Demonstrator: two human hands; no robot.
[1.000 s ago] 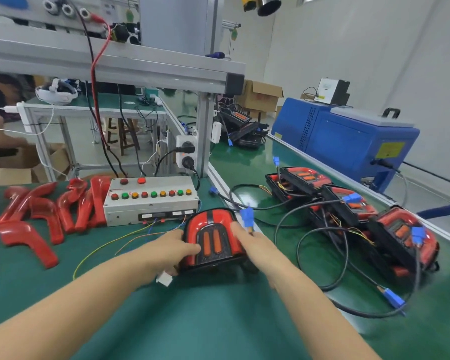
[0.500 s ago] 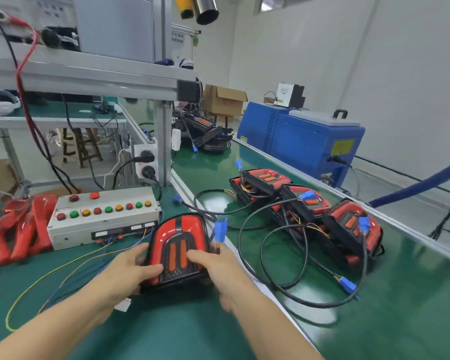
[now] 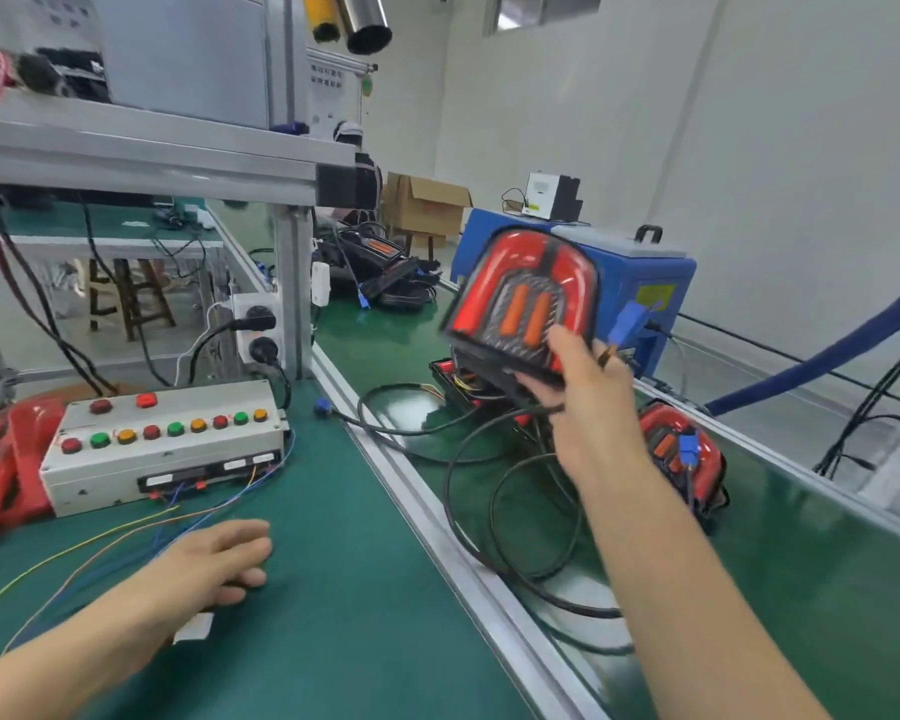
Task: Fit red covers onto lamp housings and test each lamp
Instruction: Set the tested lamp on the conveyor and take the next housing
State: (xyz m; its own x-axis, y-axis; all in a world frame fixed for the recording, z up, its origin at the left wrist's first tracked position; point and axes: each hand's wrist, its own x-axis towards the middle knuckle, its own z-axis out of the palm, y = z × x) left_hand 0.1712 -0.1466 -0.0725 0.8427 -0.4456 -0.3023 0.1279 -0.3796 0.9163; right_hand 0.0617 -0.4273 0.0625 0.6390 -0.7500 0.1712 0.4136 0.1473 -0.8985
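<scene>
Right hand (image 3: 588,407) grips the covered lamp (image 3: 523,298) by its lower edge, fingers curled around it, holding it in the air above the conveyor belt (image 3: 801,563) where other finished lamps (image 3: 681,454) lie. Left hand (image 3: 219,558) rests on the desk (image 3: 333,615), fingers relaxed and holding nothing. Risk: the one-handed edge grip could slip, or the trailing cable and blue connector (image 3: 632,317) could snag on the cable loops (image 3: 515,511) below.

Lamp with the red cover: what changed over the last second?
The lamp went from lying on the bench under both hands to being held up over the conveyor by the right hand alone. The left hand let go and now rests on the bench mat. The button box, spare red covers and finished lamps stayed put.
</scene>
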